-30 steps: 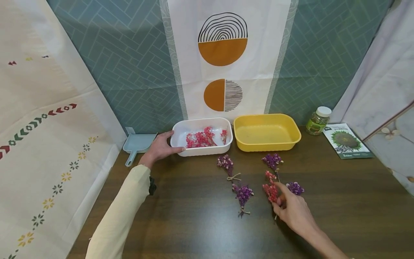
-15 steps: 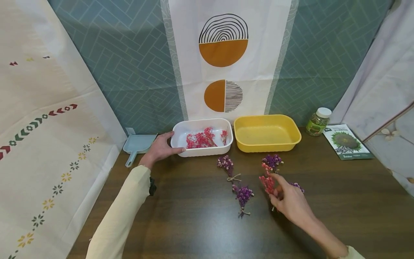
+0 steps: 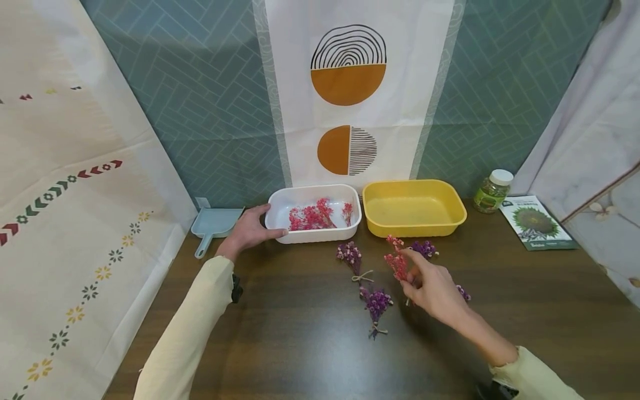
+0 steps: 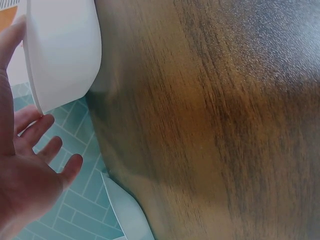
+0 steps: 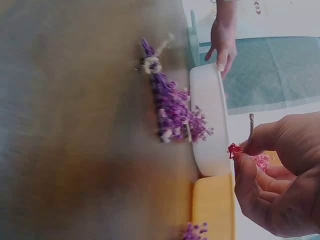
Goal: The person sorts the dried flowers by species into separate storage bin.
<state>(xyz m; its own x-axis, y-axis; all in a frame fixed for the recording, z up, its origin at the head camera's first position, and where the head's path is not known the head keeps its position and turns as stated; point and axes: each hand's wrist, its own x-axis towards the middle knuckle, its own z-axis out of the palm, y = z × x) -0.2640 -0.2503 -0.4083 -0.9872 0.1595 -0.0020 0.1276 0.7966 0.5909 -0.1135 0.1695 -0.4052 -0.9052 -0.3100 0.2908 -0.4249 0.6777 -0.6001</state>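
Observation:
My left hand [image 3: 250, 229] holds the left end of a white plastic tub [image 3: 320, 236], thumb on the front rim and fingers round the corner. In the left wrist view the fingertips [image 4: 46, 120] meet the tub's edge. Pink dried flowers [image 3: 312, 215] lie inside it. Over the table, my right hand [image 3: 432, 286] pinches a small bunch of pink dried flowers [image 3: 396, 266] by its stems; a twine end [image 5: 251, 125] sticks out beside the thumb. Purple dried flower bunches lie around: one [image 3: 349, 255] and another [image 3: 376, 304] to its left, others partly behind the hand.
A yellow tub [image 3: 412, 230] stands right of the white one. Farther right are a white-capped jar [image 3: 492, 191] and a seed packet [image 3: 537, 222]. A pale blue dustpan [image 3: 215, 222] lies at the left. A patterned cloth [image 3: 350, 150] hangs behind.
My right hand has moved left and toward the tubs with the pink bunch, uncovering less of the purple bunches behind it. The left hand keeps its place on the white tub.

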